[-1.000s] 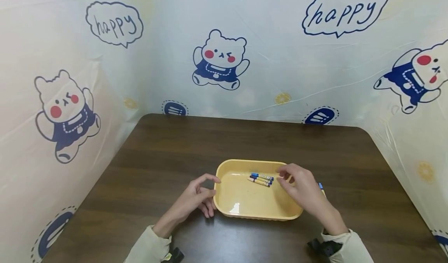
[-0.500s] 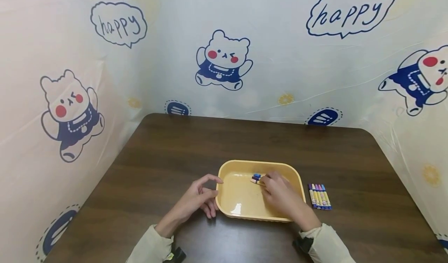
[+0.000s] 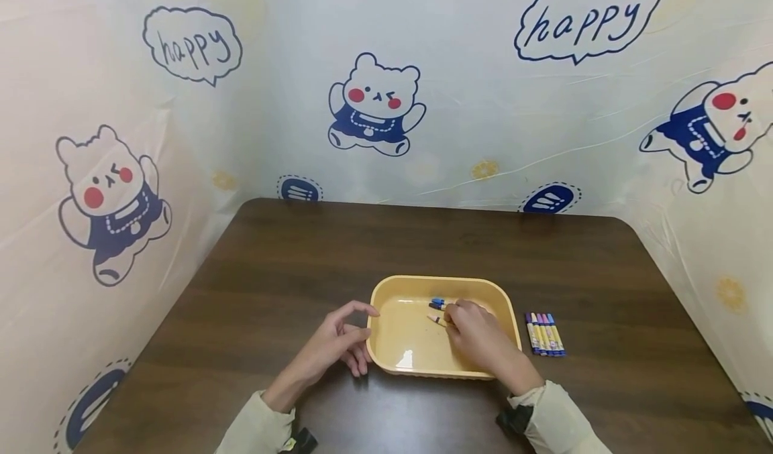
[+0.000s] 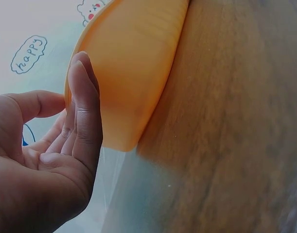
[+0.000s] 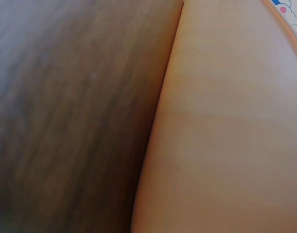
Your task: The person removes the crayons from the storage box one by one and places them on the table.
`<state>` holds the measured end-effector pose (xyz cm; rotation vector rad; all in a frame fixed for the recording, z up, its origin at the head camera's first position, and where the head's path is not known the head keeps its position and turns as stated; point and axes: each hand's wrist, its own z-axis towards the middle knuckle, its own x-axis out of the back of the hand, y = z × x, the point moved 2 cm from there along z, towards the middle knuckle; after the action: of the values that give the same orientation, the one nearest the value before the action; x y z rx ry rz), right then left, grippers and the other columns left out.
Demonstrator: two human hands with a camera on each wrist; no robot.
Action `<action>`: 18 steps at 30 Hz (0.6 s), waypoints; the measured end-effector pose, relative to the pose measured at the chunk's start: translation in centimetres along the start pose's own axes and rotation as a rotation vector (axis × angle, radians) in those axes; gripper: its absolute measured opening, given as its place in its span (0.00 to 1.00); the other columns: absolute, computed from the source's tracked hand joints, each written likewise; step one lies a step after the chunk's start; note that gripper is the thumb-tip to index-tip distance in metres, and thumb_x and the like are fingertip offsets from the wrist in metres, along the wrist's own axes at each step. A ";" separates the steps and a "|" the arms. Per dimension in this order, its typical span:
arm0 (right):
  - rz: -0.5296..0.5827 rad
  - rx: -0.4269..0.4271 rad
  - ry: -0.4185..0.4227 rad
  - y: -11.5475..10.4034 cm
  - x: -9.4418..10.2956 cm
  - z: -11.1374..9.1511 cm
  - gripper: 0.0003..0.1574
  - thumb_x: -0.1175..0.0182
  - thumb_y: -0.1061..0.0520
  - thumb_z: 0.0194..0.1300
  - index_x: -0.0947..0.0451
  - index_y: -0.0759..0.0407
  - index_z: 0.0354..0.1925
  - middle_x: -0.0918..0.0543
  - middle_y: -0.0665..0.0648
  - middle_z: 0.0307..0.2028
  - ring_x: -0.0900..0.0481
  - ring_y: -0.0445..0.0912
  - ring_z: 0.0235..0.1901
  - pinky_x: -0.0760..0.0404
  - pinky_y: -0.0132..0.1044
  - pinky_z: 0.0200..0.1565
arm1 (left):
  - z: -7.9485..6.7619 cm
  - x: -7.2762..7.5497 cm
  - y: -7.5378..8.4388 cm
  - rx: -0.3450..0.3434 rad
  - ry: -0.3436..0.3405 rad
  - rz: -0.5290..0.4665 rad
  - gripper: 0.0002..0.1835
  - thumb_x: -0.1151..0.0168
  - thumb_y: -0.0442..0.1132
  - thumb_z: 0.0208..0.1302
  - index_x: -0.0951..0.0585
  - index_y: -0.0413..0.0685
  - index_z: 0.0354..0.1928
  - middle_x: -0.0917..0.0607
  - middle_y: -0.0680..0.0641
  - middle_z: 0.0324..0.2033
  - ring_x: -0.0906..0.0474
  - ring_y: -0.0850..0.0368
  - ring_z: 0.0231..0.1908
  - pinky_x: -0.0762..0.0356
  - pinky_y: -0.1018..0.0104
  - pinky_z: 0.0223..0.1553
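Cream sleeves [image 3: 256, 427] nearest, reaching in from the lower edge, with a dark band [image 3: 306, 442] at each wrist.

Left hand [image 3: 338, 340] at the left end of a yellow tray [image 3: 395, 336]: forefinger bent over the rim, thumb close to it, other fingers curled outside. Rim lightly pinched, to judge by the head and left wrist views.

Right hand [image 3: 477, 336] down inside the tray, over its right half, back upward, fingers bent onto three crayons. Fingertips hidden; cannot tell whether closed on one or merely touching. Only tray side, wood and a corner of print in the right wrist view.

In the tray, tips pointing left: pale-tipped crayon [image 3: 437, 320] nearest, slanting under the hand, slightly apart from the others. Just beyond, dark-tipped crayon [image 3: 435, 306] and blue-tipped crayon [image 3: 438, 301], side by side. Bright glare on the tray floor, near left corner.

Right of the tray, near it but apart: a flat row of crayons [image 3: 545, 335], packed side by side, yellow-wrapped, tips away from the person, purple, pink and blue among them.

Underneath everything, dark brown wooden bench [image 3: 338, 239], far corners rounded.

Behind and at both sides, pale printed sheet [image 3: 471, 122], creased. On it: bears [image 3: 371, 132] in blue outfits, "happy" bubbles [image 3: 576, 25], orange slices [image 3: 485, 169], blue ovals [image 3: 549, 200].
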<state>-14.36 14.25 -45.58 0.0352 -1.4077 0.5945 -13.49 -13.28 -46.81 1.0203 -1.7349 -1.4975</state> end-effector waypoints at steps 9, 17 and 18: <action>0.022 0.005 0.022 -0.2 0.5 0.0 0.06 0.30 0.64 0.57 0.19 0.57 0.28 0.24 0.49 0.25 0.28 0.43 0.25 0.25 0.39 0.28 | -0.3 0.1 0.0 0.009 0.003 -0.002 0.20 0.46 0.34 0.74 0.33 0.40 0.65 0.15 0.35 0.24 0.18 0.50 0.19 0.16 0.56 0.20; 0.067 -0.013 0.088 -0.4 2.9 -0.5 0.06 0.30 0.66 0.55 0.17 0.60 0.33 0.18 0.52 0.30 0.25 0.42 0.29 0.20 0.39 0.33 | -0.1 0.1 0.0 0.003 -0.003 0.000 0.20 0.46 0.34 0.74 0.33 0.41 0.65 0.15 0.36 0.24 0.18 0.50 0.18 0.16 0.57 0.20; 0.062 -0.010 0.104 -0.4 3.2 -0.6 0.06 0.30 0.66 0.55 0.17 0.60 0.33 0.18 0.52 0.30 0.24 0.42 0.29 0.19 0.39 0.34 | -0.2 0.1 0.0 0.004 -0.003 0.000 0.20 0.46 0.34 0.74 0.33 0.41 0.65 0.15 0.36 0.24 0.18 0.50 0.18 0.16 0.57 0.20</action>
<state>-13.50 15.25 -42.62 -0.0470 -1.3149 0.6324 -13.42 -13.47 -46.80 1.0210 -1.7410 -1.4972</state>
